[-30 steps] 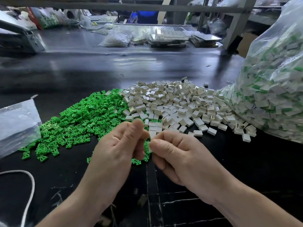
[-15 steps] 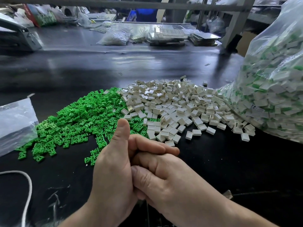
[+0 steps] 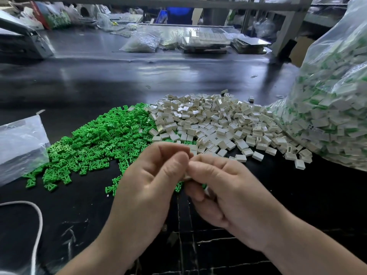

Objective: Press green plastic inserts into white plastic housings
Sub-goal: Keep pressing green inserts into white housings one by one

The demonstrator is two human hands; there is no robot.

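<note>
No readable text on my feed. Only candidate is a small white label (image 3: 315,129) inside the clear bag (image 3: 337,86), up-right of my fingers (image 3: 207,165). Its dark print is too blurred to read.

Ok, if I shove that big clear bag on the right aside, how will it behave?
Probably heavy: the clear bag bulges with packed white-and-green parts. Its thin film looks floppy, so it would likely slump and drag rather than slide cleanly. Its base touches the white housings pile, so a push would probably scatter some.
</note>
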